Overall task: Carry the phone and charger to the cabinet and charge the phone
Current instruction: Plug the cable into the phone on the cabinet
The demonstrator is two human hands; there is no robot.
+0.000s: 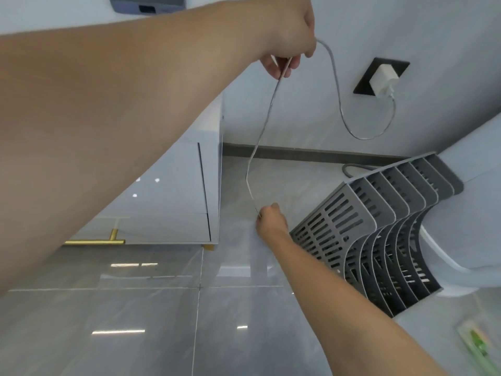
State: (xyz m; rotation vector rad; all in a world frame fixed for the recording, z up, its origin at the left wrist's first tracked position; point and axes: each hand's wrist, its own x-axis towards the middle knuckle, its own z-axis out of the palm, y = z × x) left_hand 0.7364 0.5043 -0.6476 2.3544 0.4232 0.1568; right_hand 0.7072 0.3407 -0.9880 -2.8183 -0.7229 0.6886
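A white charger block is plugged into a black wall socket at the upper right. Its thin white cable loops down from the block, rises to my left hand, then hangs down to my right hand. My left hand is raised high and pinches the cable. Lower down, near the floor, my right hand is closed on the cable's far end. The white cabinet with gold handle and feet stands at the left, mostly behind my left forearm. No phone is visible.
A grey slotted file rack lies on the floor at the right, against a white rounded seat. A grey device sits on the cabinet top. A green and white packet lies at the bottom right. Glossy grey tiles cover the floor.
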